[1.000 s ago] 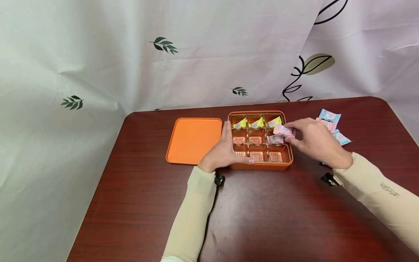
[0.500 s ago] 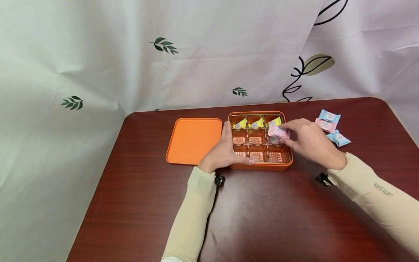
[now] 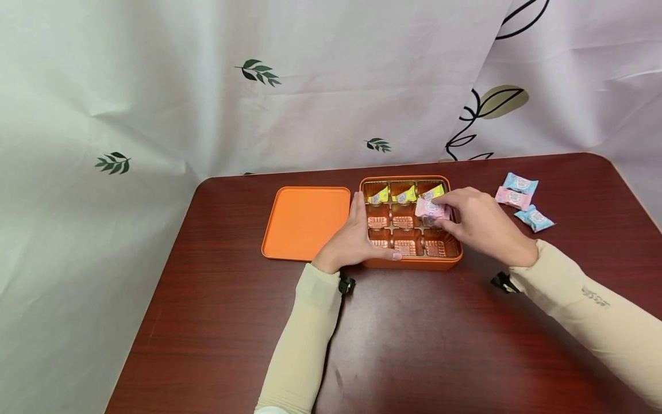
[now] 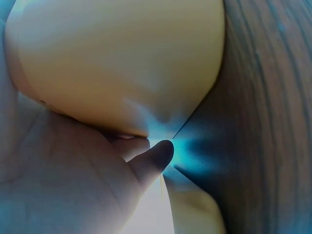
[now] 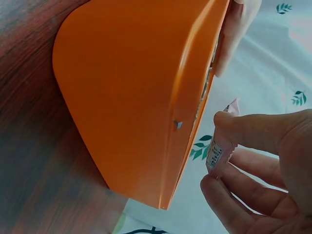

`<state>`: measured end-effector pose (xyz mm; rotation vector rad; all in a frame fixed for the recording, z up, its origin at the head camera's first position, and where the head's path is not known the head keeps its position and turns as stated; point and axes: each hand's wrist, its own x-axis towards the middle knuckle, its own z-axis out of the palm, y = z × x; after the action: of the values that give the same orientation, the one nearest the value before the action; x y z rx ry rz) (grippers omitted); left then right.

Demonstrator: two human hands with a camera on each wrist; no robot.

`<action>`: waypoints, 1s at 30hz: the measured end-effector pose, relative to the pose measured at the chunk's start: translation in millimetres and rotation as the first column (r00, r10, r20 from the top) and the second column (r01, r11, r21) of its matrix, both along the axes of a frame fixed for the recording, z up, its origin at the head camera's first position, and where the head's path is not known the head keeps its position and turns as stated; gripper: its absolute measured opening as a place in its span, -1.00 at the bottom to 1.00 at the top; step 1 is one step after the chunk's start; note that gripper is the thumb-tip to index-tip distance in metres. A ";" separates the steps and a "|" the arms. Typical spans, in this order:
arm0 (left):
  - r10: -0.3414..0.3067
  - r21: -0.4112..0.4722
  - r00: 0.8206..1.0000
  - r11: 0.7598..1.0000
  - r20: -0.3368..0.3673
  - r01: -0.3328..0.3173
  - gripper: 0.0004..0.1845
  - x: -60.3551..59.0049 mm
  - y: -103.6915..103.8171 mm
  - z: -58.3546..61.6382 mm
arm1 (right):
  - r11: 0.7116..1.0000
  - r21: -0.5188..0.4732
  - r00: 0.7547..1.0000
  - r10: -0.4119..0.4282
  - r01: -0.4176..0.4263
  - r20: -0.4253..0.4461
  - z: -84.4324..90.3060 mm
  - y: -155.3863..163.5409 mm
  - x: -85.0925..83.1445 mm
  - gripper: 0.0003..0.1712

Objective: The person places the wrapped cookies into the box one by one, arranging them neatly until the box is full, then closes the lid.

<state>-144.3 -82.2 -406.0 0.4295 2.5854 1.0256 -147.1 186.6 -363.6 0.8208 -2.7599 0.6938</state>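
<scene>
While the right hand (image 3: 478, 224) pinches a crinkly pink wrapped candy (image 3: 430, 209) between thumb and fingertips over the middle-right compartment, the left hand (image 3: 354, 238) lies spread against the left wall of the glossy orange tin (image 3: 411, 263). Three yellow candies (image 3: 406, 195) fill its far row. The flat, round-cornered lid (image 3: 306, 221) lies just left; loose candies (image 3: 519, 198) sit near the wood-grain table's (image 3: 414, 345) far right corner.
</scene>
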 end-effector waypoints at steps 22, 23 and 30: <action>0.006 0.003 1.000 1.000 -0.007 -0.006 0.61 -0.4 -0.8 -2.6 | 0.998 0.013 0.997 0.065 -0.066 0.029 0.8 -15.4 -3.5 -0.64; 0.005 0.001 1.000 1.000 -0.008 -0.005 0.61 -0.2 -0.7 -2.7 | 0.998 0.018 0.997 0.067 -0.068 0.029 0.5 -16.1 -3.9 -0.64; 0.006 0.001 1.000 1.000 -0.008 -0.006 0.61 -0.1 0.4 -2.4 | 0.995 0.030 0.996 0.094 -0.094 0.006 -0.9 -19.2 -5.9 -0.66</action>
<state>-144.3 -81.8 -408.4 0.4271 2.5946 1.0291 -153.0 167.4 -364.5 0.9616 -2.7578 0.6721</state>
